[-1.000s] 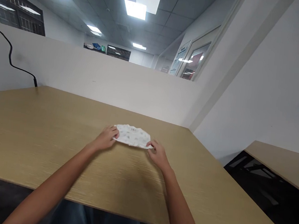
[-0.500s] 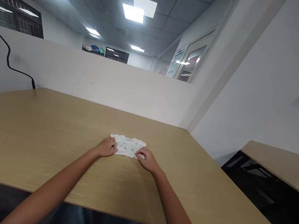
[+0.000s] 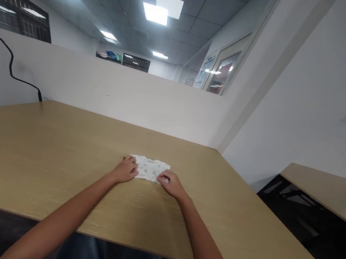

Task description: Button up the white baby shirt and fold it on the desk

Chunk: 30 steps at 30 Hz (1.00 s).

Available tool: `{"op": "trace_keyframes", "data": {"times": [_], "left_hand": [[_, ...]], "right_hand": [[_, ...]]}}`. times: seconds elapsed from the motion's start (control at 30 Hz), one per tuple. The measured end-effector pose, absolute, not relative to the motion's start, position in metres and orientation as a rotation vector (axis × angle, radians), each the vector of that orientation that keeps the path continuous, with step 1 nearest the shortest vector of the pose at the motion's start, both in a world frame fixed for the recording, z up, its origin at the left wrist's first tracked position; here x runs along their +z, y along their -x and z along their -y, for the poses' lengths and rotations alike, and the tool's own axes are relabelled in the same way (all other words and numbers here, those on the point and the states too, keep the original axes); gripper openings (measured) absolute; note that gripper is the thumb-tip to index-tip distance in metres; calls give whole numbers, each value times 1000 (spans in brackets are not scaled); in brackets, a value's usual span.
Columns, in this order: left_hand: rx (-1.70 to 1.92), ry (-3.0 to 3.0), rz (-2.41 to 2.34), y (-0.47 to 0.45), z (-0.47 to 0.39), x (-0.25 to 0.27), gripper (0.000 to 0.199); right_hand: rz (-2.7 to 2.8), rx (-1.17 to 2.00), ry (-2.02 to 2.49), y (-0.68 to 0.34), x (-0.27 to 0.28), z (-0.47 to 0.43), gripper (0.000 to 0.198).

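Observation:
A small white baby shirt (image 3: 148,169) with a scattered grey print lies folded into a short, wide shape on the wooden table. Its neckline, with a small dark label, faces away from me. My left hand (image 3: 125,169) rests over the shirt's left end, fingers apart on the cloth and thumb by the lower edge. At the lower right corner, my right hand (image 3: 170,182) has thumb and fingers pinched together on the fabric. The fingers cover both ends of the shirt.
The wide wooden table (image 3: 66,147) meets a low white partition (image 3: 133,96) at the back. A black gooseneck stalk (image 3: 11,63) rises at the far left. To the right stand a white wall and another table (image 3: 324,186).
My left hand's fingers have spread and shifted slightly up over the shirt's left end. My right hand stays at the lower right corner. The view has shifted slightly.

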<state>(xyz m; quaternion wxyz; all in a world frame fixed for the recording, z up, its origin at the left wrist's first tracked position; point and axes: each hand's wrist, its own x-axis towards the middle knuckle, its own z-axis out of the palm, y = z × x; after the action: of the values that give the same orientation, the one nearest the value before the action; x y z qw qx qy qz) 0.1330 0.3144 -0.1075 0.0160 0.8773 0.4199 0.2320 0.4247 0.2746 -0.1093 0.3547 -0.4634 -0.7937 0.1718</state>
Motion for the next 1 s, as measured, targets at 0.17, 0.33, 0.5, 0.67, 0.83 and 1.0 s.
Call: {"op": "trace_keyframes", "data": {"times": [0.17, 0.33, 0.5, 0.67, 0.83, 1.0], "left_hand": [[775, -2821, -1156, -137, -316, -114, 32], [633, -2808, -1069, -141, -318, -120, 58], [468, -2810, -1055, -144, -313, -123, 70], [418, -2800, -1051, -147, -301, -114, 73], [466, -2776, -959, -152, -280, -93, 60], [521, -2564, -953, -160, -236, -125, 82]], "right_hand": [[1992, 305, 1205, -424, -115, -277, 22], [1990, 426, 1226, -421, -119, -276, 50], [2137, 399, 1220, -414, -116, -269, 64], [2224, 466, 1256, -408, -107, -260, 81], [2237, 731, 1241, -398, -84, -234, 95], [2133, 836, 1214, -388, -105, -181, 92]]}}
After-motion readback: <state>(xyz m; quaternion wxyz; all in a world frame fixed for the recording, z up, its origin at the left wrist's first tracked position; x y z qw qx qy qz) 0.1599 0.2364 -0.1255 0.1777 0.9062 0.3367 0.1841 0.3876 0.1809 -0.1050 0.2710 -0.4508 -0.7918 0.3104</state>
